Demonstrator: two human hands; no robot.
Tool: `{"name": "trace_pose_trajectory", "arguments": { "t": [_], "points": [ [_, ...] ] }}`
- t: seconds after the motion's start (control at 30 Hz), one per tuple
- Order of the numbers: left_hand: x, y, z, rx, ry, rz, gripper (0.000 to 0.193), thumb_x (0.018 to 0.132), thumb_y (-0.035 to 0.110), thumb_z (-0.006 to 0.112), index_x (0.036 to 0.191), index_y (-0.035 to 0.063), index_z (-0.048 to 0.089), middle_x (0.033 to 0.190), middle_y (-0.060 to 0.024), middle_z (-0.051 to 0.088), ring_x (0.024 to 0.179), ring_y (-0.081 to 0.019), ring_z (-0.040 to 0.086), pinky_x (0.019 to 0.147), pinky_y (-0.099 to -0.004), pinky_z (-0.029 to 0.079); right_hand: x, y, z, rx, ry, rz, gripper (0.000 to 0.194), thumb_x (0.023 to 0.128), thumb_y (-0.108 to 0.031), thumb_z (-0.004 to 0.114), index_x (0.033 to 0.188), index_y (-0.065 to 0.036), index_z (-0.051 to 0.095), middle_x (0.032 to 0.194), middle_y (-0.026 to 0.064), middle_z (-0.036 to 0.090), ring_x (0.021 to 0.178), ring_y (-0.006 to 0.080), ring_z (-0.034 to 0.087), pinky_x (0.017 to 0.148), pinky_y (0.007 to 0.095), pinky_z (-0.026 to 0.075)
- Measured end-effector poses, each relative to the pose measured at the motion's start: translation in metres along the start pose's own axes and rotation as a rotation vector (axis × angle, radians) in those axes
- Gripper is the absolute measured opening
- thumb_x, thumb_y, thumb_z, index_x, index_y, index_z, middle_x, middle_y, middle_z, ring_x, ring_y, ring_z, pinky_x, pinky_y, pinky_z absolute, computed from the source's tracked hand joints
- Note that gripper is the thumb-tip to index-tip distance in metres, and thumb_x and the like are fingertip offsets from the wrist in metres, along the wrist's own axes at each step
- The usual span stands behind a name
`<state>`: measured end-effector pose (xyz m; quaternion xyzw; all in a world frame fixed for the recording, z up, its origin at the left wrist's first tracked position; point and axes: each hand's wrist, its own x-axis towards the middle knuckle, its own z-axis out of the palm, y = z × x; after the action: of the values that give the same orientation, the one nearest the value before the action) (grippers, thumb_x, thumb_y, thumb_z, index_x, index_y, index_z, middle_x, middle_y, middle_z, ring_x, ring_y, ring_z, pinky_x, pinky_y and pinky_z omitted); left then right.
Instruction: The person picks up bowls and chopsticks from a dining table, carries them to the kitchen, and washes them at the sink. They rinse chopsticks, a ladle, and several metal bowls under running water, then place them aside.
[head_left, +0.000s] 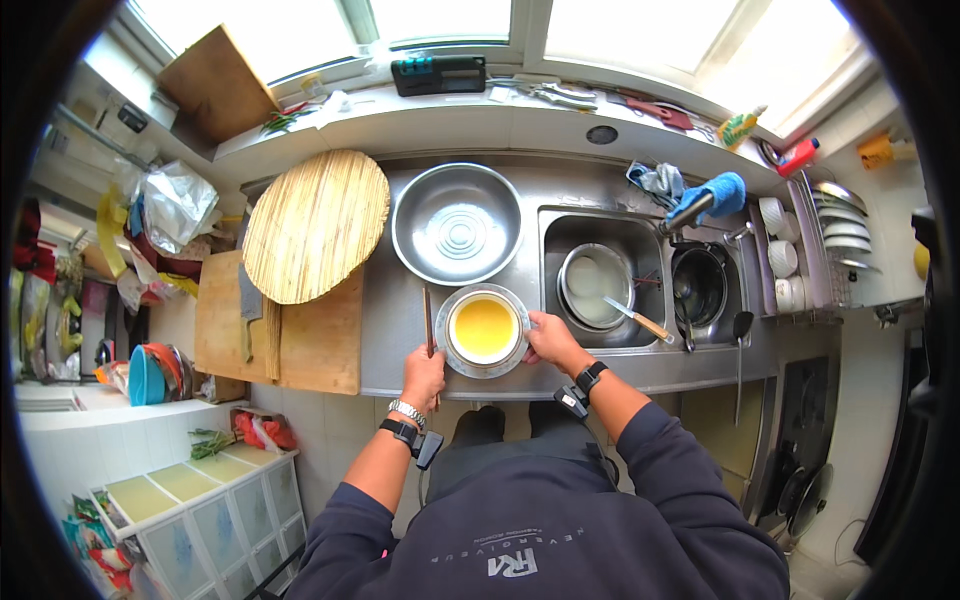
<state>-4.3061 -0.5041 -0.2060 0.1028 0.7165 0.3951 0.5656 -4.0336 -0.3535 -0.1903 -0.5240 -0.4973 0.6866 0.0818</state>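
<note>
At the front of the steel counter, a white bowl (451, 330) of yellow liquid (484, 327), which looks like beaten egg, sits on a grey-rimmed plate (480, 370). My right hand (555, 343) grips the plate's right rim. Dark chopsticks (427, 315) stick up out of my left hand (424, 379), which is closed around them beside the plate's lower left edge. Whether its fingers also touch the rim is hard to tell. Just behind the plate stands a wide metal basin (457, 191) with nothing in it.
Left lie a wooden cutting board (322, 345), a cleaver (250, 300) and a round woven reed lid (319, 225). The double sink (551, 259) on the right holds a pot (596, 281) of cloudy liquid, a wooden-handled knife (649, 325) across its rim, and a dark pot (700, 285).
</note>
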Motion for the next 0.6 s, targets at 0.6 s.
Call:
{"name": "trace_pose_trajectory", "arguments": {
  "t": [0.6],
  "points": [
    [-0.059, 0.06, -0.01, -0.101, 0.149, 0.168, 0.012, 0.117, 0.019, 0.068, 0.118, 0.0072, 0.07, 0.088, 0.0059, 0.06, 0.063, -0.005, 0.047, 0.055, -0.0271, 0.04, -0.002, 0.003, -0.006, -0.164, 0.252, -0.121, 0.023, 0.114, -0.017, 0.072, 0.127, -0.001, 0.08, 0.083, 0.0078, 0.079, 0.065, 0.013, 0.073, 0.058, 0.0317, 0.059]
  ]
}}
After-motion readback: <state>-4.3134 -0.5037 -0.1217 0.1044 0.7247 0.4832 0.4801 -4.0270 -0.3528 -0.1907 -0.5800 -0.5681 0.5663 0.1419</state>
